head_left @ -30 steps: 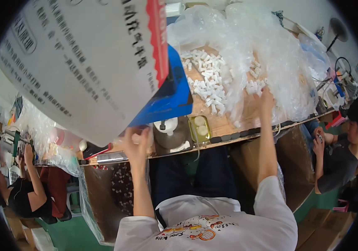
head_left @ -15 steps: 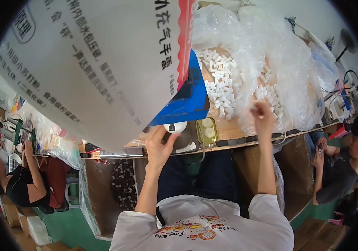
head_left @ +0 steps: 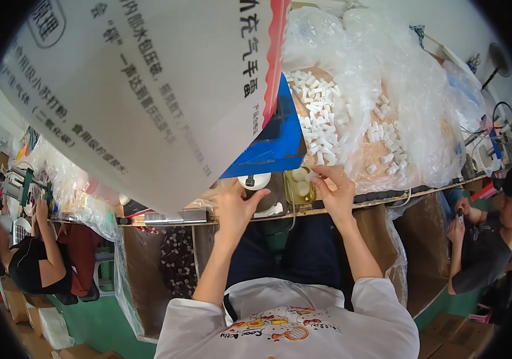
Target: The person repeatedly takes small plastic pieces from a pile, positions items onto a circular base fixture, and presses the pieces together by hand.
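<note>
My left hand (head_left: 235,205) is at the table's front edge, thumb and fingers spread beside a white round part (head_left: 260,179) with a dark tip at its middle. A blue machine housing (head_left: 280,146) hangs over that part and hides some of the fingertips. My right hand (head_left: 336,194) is closed in a pinch, with a small whitish piece at its fingertips. Just left of those fingertips is a yellow-green tin (head_left: 299,199) holding pale round pieces. Behind it lies a pile of small white plastic pieces (head_left: 321,122).
A large printed sheet (head_left: 148,90) covers the upper left, blocking the view behind it. Clear plastic bags (head_left: 414,119) spread across the table at right. Open lined boxes (head_left: 148,269) stand below the table edge. One person (head_left: 40,263) works at left, another (head_left: 486,239) at right.
My right hand has moved left from the white pieces to the tin. My left thumb has swung outward to the right, away from the white round part.
</note>
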